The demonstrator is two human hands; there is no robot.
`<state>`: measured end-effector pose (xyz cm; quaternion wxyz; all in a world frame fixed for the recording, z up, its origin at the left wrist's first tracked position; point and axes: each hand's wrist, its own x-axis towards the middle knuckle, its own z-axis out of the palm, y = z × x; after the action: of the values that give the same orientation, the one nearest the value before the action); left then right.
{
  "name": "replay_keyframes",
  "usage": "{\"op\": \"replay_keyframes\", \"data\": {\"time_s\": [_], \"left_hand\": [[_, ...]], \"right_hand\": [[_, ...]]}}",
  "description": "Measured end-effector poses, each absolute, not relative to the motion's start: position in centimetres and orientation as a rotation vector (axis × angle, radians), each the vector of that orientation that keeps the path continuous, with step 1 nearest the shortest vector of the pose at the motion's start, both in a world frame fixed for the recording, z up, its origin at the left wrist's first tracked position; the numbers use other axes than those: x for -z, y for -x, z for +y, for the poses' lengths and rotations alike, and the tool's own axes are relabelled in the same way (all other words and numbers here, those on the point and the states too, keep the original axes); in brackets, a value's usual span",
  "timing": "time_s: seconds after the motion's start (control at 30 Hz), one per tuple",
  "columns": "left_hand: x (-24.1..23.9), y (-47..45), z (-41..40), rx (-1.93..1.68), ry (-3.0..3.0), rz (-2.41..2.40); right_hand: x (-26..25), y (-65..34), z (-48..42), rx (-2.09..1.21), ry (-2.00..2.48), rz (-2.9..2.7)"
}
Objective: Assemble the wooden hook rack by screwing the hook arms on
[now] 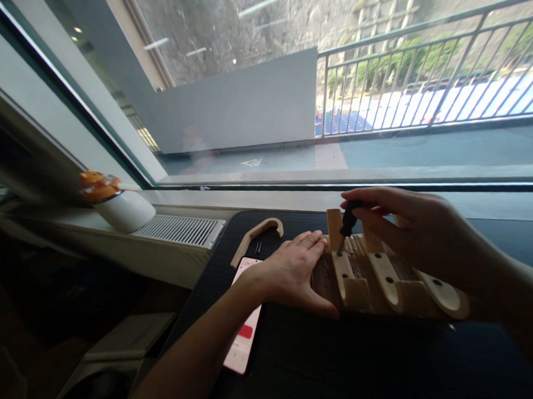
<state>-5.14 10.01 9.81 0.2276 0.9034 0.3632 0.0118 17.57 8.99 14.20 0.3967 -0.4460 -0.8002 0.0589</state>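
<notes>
My right hand [390, 217] grips a black-handled screwdriver [348, 218], its fingers closed around the handle. The screwdriver's tip points down at a dark screw hole in the leftmost curved wooden hook [344, 273]. Several such hooks sit in a row on a brown wooden board [324, 283]; another hook [384, 276] stands to the right. Spread flat, my left hand [299, 269] presses on the board's left end, thumb stretched along the near edge. A loose wooden hook [257, 236] lies on the table beyond my left wrist, with small screws [259, 246] beside it.
A phone [239, 359] with a lit screen lies partly under my left forearm on the black table [311, 364]. Behind the table run a window sill [181, 198] and a vent grille [183, 229]. A white container with an orange top [124, 210] stands at the left.
</notes>
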Motion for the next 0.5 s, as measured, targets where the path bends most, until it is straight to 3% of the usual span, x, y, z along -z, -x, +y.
{"op": "replay_keyframes", "data": {"time_s": [0.5], "left_hand": [[-10.01, 5.02, 10.0, -0.023, -2.471, 1.02]], "right_hand": [[-14.05, -17.91, 9.08, -0.154, 1.156, -1.936]]}}
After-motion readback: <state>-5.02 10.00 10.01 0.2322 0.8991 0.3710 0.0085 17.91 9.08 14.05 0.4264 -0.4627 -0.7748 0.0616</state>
